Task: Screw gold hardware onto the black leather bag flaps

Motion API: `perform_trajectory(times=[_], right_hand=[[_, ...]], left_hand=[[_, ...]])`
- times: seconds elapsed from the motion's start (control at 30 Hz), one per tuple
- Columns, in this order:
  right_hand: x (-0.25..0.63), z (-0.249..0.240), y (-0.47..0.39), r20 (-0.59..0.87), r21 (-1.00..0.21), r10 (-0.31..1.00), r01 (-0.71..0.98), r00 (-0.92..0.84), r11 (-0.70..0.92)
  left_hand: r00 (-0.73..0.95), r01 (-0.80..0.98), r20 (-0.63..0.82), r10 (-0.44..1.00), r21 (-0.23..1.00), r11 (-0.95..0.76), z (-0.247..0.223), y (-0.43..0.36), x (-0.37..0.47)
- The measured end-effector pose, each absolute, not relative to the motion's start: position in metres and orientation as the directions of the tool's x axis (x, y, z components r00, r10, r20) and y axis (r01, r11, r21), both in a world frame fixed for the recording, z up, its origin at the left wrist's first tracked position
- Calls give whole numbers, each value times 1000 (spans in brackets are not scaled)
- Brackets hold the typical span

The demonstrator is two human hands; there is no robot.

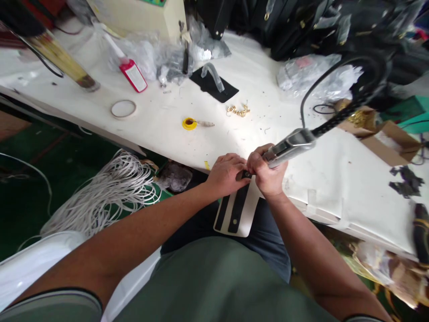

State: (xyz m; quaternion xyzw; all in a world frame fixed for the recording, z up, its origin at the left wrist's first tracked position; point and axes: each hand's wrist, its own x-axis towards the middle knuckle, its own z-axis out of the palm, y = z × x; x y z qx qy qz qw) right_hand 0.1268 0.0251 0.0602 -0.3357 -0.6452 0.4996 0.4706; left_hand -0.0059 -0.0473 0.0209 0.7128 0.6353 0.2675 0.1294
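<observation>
At the table's near edge, my right hand [268,174] is wrapped round a silver power tool [291,145] with a black cable running from its back. The tool's front end lies hidden in my fingers. My left hand [228,174] is right beside it, its fingers pressed on the upper end of a cream panel [249,219] with black strips [234,219]. The panel hangs over the edge above my lap. A small round metal piece shows on the longer strip. Between my two hands, a bit of dark strip with a small fitting is visible.
On the white table [161,120] are a yellow ring [189,124], gold-coloured fittings [239,110], a black piece [226,92], a red bottle [134,76] and a tape roll [123,108]. Cardboard boxes [385,145] stand right. White cord [107,192] lies below left.
</observation>
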Motion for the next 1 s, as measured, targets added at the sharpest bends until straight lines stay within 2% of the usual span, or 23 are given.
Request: perform_trajectory(times=[0.1,0.23,0.3,0.37,0.43,0.5,0.6,0.7,0.77,0.83,0.9,0.93,1.0], right_hand=[[122,72,23,224,-968,900,21,-373,249],[118,91,22,205,-977,865,-35,-458,212],[122,102,25,219,-974,871,-40,-439,225],[131,112,31,246,-961,898,33,-366,276],[148,117,41,266,-913,912,220,-313,342],[171,112,53,231,-772,916,510,-330,378],[206,92,68,42,-430,929,833,-367,348],[231,69,77,-89,-228,936,922,-341,314],[242,61,74,-50,-174,945,934,-324,312],[248,58,60,91,-194,944,924,-318,329],[251,56,32,202,-322,939,886,-279,333],[251,52,14,208,-419,948,854,-242,310],[247,38,-25,41,-616,980,767,-193,177]], left_hand=[[37,850,235,971,505,-154,21,-48,-5],[26,855,253,967,496,-153,22,-48,-5],[32,846,257,966,508,-163,22,-48,-5],[34,836,261,965,522,-171,22,-48,-5],[28,837,270,962,521,-170,23,-49,-5],[6,851,285,958,502,-155,24,-51,-4],[-57,877,317,947,469,-104,27,-56,-1],[-112,907,331,937,419,-39,31,-61,2],[-127,924,320,939,382,-5,33,-64,4],[-131,934,299,945,356,17,34,-65,6],[-131,940,284,950,339,28,35,-66,7],[-127,943,279,952,332,28,36,-66,7],[-112,948,270,956,317,22,37,-66,7]])
